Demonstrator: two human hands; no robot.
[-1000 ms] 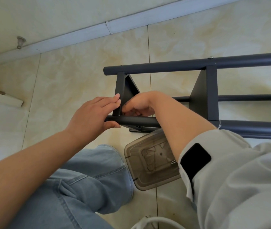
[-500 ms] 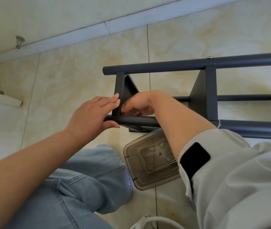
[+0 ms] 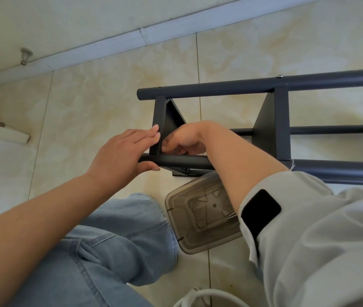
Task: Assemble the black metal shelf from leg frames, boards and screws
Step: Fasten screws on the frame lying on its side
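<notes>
On the tiled floor [image 3: 109, 89], the black metal shelf [image 3: 220, 87] lies on its side and runs out of view past the right edge. Its frame consists of round tubes: a far tube, a near tube [image 3: 182, 161] and a thinner middle rail [image 3: 335, 129]. Two flat boards stand on edge between the far and near tubes: the end board [image 3: 158, 125] at the left and the second board [image 3: 273, 127] further right. A screw head [image 3: 279, 76] sits on the far tube above the second board. The finish is matte and dark.

Just below the near tube, a translucent grey plastic container [image 3: 189, 231] rests on the floor. Small parts lie inside it; they are too blurred to identify.

The left hand [image 3: 120, 156] holds the open end of the near tube: the thumb lies curled under the tube and the straight fingers [image 3: 154, 132] rest against the edge of the end board. The right hand [image 3: 182, 140] reaches in behind the end board, above the near tube, with its fingers curled together as in a pinch; what they hold cannot be told. The right arm wears a pale grey sleeve [image 3: 322, 240] carrying a black patch [image 3: 260, 210]. A knee in blue jeans [image 3: 114, 244] is at the bottom centre.

A door stopper [image 3: 25, 55] projects from the wall at upper left.
</notes>
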